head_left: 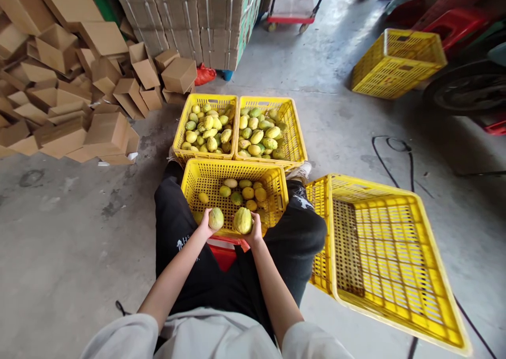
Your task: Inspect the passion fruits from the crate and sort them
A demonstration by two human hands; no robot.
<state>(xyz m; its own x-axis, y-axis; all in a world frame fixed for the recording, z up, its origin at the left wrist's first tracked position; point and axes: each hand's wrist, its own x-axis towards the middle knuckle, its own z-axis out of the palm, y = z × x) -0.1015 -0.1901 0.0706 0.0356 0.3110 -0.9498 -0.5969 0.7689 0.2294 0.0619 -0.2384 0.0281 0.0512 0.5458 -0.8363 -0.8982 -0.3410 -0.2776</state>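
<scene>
Nearest the camera: pale grey shirt (221, 340) of a seated person, then black trousers (174, 253), knees spread around a yellow crate (190, 177). Placement between the legs probably keeps its contents within easy reach of both arms.

Grip: left hand (205, 226) closed around a pale green-yellow fruit (216, 219); right hand (255, 231) closed around a lumpy yellow fruit (242, 220). Both are held side by side above the crate's near edge, apart from each other, fingers mostly at the sides and behind; this leaves the upper skins exposed, presumably so they can be seen together. Fruit kind not certain.

Inside the crate: loose fruits (248, 193), mostly centre and right, one to the left. Red object (223, 256) under the near rim; whether it props the crate cannot be told.

Far side: left far crate (205, 98) and right far crate (296, 137) stand abutting, both heaped with similar fruit, likely set there for reach past the near rim. To the right, a large crate (391, 243) lies with its opening toward the person. Far left, cartons (106, 132) in a loose pile.

Writing: white print (182, 242) on left trouser leg, perhaps "H", remainder illegible; white motif (303, 202) near right knee. No brand readable.
</scene>
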